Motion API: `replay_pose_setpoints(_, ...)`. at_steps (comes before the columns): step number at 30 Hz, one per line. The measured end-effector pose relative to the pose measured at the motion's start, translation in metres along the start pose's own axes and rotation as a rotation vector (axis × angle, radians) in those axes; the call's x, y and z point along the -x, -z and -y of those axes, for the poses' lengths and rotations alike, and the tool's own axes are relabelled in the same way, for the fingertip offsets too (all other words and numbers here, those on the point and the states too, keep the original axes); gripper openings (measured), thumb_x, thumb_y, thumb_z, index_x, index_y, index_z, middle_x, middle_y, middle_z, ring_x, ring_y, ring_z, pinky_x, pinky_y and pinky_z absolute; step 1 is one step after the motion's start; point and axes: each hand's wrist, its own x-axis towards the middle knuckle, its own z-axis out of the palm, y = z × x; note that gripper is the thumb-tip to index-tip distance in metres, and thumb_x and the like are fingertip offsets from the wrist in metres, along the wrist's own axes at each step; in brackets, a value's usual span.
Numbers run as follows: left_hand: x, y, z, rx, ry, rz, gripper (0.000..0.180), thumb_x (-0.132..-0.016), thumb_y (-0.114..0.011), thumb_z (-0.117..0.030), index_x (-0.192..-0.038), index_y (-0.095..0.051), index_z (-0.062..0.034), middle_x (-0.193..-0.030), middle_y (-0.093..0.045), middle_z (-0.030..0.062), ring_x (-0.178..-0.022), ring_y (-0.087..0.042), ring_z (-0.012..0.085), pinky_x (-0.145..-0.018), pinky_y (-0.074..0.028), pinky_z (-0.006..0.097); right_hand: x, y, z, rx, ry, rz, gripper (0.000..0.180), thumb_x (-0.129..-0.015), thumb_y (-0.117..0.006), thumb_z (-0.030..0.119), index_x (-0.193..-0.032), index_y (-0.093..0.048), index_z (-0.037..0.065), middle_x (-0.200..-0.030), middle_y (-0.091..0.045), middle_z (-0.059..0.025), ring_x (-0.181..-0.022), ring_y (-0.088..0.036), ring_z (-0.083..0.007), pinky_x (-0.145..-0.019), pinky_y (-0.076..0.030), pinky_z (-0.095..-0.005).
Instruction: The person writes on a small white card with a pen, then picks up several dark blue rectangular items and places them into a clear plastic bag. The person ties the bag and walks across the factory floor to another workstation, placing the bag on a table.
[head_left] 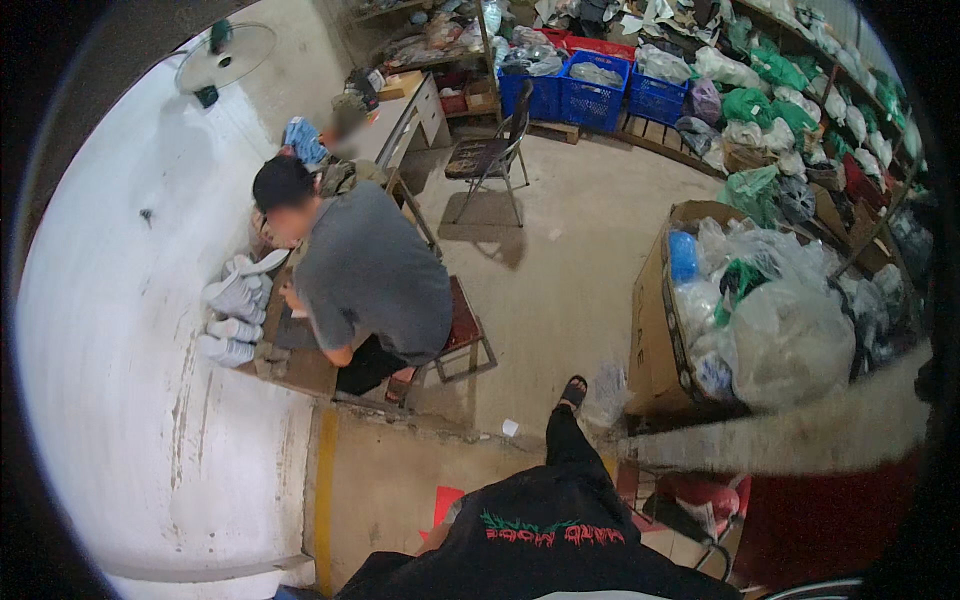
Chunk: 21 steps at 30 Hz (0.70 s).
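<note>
At the lower edge, beside my black shirt with red and green print [555,530], a small part of my left hand [438,537] shows. Its fingers are hidden. A flat red piece [446,502] lies right against it in the picture; whether the hand holds it, I cannot tell. My right hand is out of sight. One leg in black trousers reaches forward, its foot in a dark sandal [573,392] on the concrete floor.
A person in a grey shirt [375,270] sits on a stool at a low bench, near white shoe-shaped pieces [235,305]. A large carton [652,330] of plastic bags stands at right. Farther back are a folding chair [490,155], blue crates [595,95] and a desk [425,105].
</note>
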Motion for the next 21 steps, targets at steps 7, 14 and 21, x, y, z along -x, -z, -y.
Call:
replay_pose_setpoints(7, -0.071, 0.078, -0.278, 0.054, -0.157, -0.080, 0.066, -0.103, -0.051, -0.061, -0.130, -0.074, -0.0052, -0.124, -0.073, 0.0224, -0.115, -0.067, 0.0402, -0.101, -0.047, 0.050, -0.059, 0.150, 0.318, 0.387, 0.375, -0.257, 0.048, -0.094, -0.066, 0.040, -0.119, -0.074, -0.001, -0.118, -0.073, -0.0292, -0.109, -0.071, -0.0449, -0.093, -0.056, -0.0543)
replay_pose_setpoints(14, -0.109, 0.135, -0.442, 0.047, -0.192, -0.056, 0.066, -0.104, -0.050, -0.061, -0.130, -0.074, -0.0056, -0.125, -0.073, 0.0227, -0.116, -0.066, 0.0409, -0.103, -0.046, 0.050, 0.060, 0.367, 0.761, 0.220, 0.876, -0.633, 0.045, -0.094, -0.067, 0.040, -0.123, -0.070, 0.005, -0.114, -0.073, -0.0268, -0.110, -0.069, -0.0465, -0.095, -0.054, -0.0533)
replay_pose_setpoints(21, -0.184, 0.188, -0.584, 0.010, -0.105, -0.017, 0.066, -0.104, -0.048, -0.061, -0.130, -0.074, -0.0060, -0.126, -0.072, 0.0230, -0.118, -0.066, 0.0416, -0.105, -0.045, 0.050, 0.032, 0.453, 0.949, 0.047, 1.018, -0.548, 0.044, -0.098, -0.067, 0.039, -0.124, -0.067, 0.003, -0.105, -0.074, -0.0242, -0.101, -0.072, -0.0417, -0.087, -0.055, -0.0477)
